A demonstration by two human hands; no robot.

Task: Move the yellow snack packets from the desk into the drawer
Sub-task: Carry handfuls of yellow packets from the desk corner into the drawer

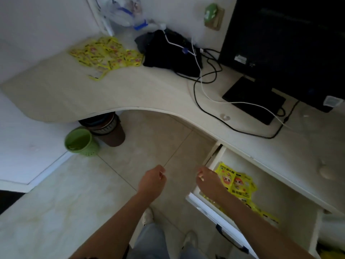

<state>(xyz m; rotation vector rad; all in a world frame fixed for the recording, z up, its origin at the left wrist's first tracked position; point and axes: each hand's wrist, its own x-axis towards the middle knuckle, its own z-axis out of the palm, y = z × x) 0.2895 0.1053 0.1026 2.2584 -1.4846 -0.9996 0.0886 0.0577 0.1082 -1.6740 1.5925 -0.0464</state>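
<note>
1. Far left, on the floor under the desk edge: I see a green basket, upright, with a brown bin just beside it, partly under the desk.

2. On the desk top, left rear corner: a loose pile of yellow snack packets lies flat, overlapping one another. A black bundle sits just to their right, touching the pile's edge. White and black cables run from it across the desk.

3. Centre, low in the view: my left hand hangs over the floor tiles, well apart from the desk pile. Its fingers are loosely curled and hold nothing.

4. Right of it: my right hand is at the left wall of the open drawer. Its fingers are bent downward near the drawer rim. Whether they touch the rim or a packet, I cannot tell; the back of the hand hides the fingertips.

5. Inside the drawer: a second batch of yellow packets lies on the drawer floor, just beside the right hand and partly under the forearm.

6. Far right, on the desk: a black monitor stands on its base.
</note>
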